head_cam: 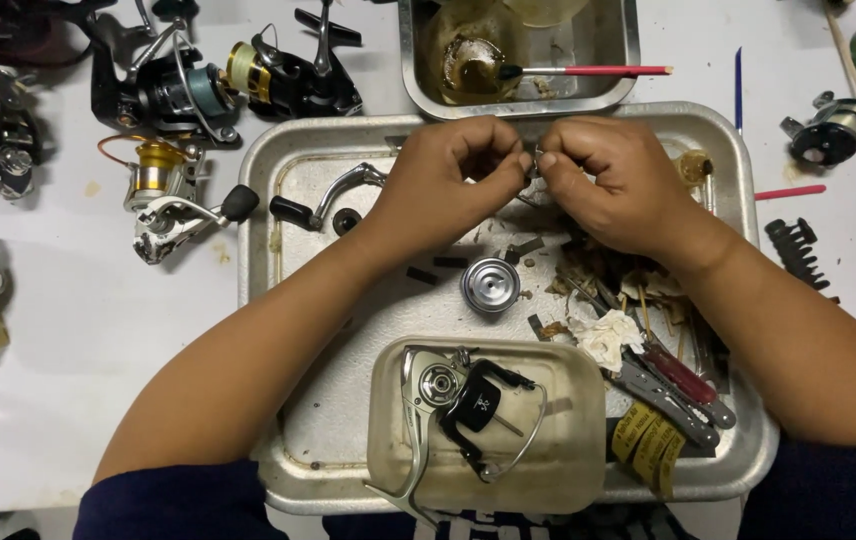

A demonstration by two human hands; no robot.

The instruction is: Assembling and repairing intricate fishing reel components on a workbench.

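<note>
Both hands meet fingertip to fingertip over the far end of a metal tray (268, 160). The left hand (453, 175) and right hand (598, 175) are curled, pinching a small metal part (538, 158) between them. A silver spool (490, 284) lies just below the hands, and nearer the body a reel (448, 395) sits in a tub (568, 470).

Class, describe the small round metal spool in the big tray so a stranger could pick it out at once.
Start at the big metal tray in the middle of the table. Below the left hand and right hand, near the tray's centre, stands the spool. It is a short shiny silver cylinder with a ringed top, the only clean round piece, left of the cluttered tools.
</note>
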